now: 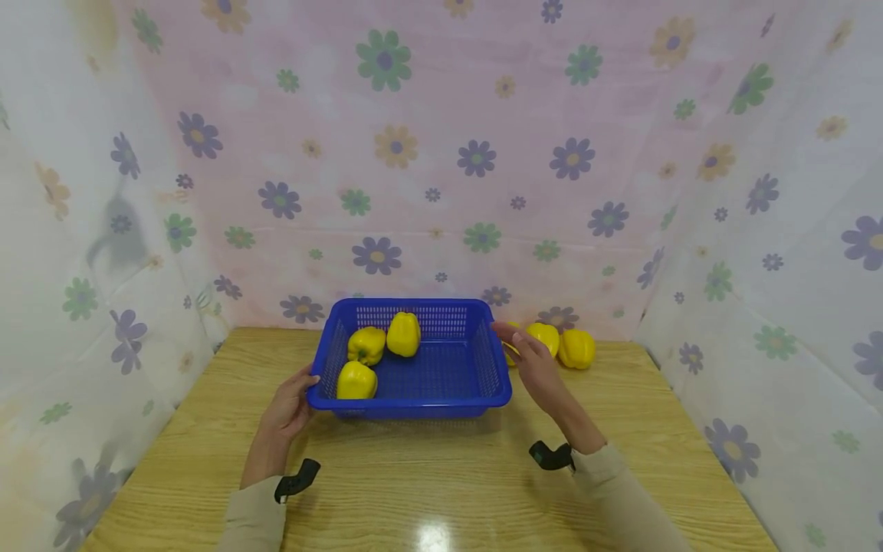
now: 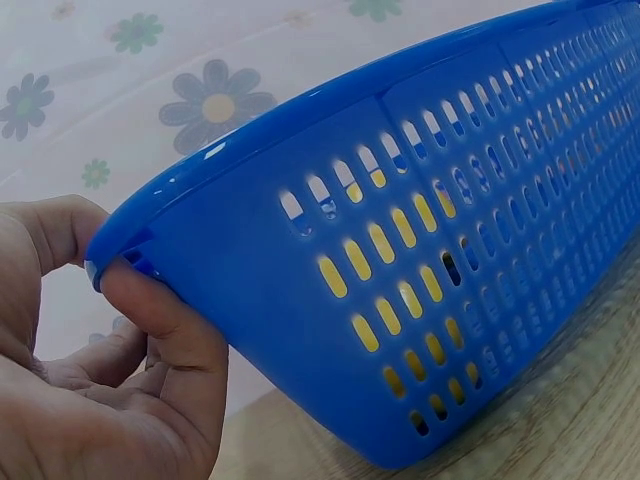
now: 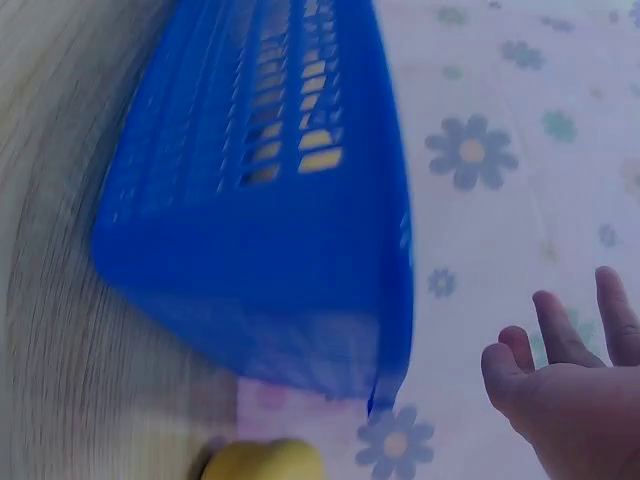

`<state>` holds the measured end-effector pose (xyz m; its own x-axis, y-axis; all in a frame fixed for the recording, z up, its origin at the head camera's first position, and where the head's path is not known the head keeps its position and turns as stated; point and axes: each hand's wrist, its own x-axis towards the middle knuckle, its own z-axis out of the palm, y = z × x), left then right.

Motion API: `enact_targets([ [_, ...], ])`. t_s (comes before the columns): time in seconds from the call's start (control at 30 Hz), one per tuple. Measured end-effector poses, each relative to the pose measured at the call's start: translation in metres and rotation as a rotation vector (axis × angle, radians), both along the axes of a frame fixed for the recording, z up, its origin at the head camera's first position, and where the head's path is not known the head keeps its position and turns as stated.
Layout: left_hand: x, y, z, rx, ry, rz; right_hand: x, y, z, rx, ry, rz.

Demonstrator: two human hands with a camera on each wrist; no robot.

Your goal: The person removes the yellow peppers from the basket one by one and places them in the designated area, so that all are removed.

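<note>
A blue plastic basket with slotted walls stands on the table, three yellow bell peppers inside it, toward its left. At its left front corner my left hand grips the rim; the left wrist view shows the thumb and fingers pinching the basket edge. My right hand hovers by the basket's right side with fingers extended. In the right wrist view that hand is apart from the basket wall and holds nothing. Behind it lie more yellow bell peppers, one mostly hidden.
The wood-grain table ends at a flower-printed cloth backdrop behind and on both sides. Black wrist devices sit at both cuffs. The loose peppers lie along the table's back right edge.
</note>
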<state>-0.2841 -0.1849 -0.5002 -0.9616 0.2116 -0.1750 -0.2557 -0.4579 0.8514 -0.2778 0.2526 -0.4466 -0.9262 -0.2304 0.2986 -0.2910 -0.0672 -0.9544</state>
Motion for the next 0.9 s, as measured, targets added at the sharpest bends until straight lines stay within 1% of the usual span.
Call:
enact_targets([
  [0.13,0.0,0.0,0.0,0.004,0.009,-0.003,0.008,-0.013,0.01,0.018,0.039,0.087],
  [0.27,-0.001,0.0,-0.001,0.01,0.01,-0.01,0.008,-0.023,0.018,0.046,0.054,0.123],
  [0.37,-0.001,0.0,-0.001,0.009,0.002,-0.013,0.003,-0.029,0.022,0.047,0.056,0.139],
  [0.53,-0.002,0.0,0.0,0.005,-0.011,-0.01,-0.005,-0.04,0.035,0.051,0.055,0.159],
  [0.7,-0.002,0.0,-0.001,-0.006,-0.006,-0.007,-0.013,-0.051,0.045,0.084,0.07,0.183],
  [0.8,-0.002,0.0,-0.001,-0.016,-0.007,-0.003,-0.018,-0.056,0.05,0.105,0.069,0.179],
  [0.9,-0.001,0.0,-0.002,-0.024,-0.004,0.002,-0.023,-0.061,0.054,0.096,0.065,0.17],
])
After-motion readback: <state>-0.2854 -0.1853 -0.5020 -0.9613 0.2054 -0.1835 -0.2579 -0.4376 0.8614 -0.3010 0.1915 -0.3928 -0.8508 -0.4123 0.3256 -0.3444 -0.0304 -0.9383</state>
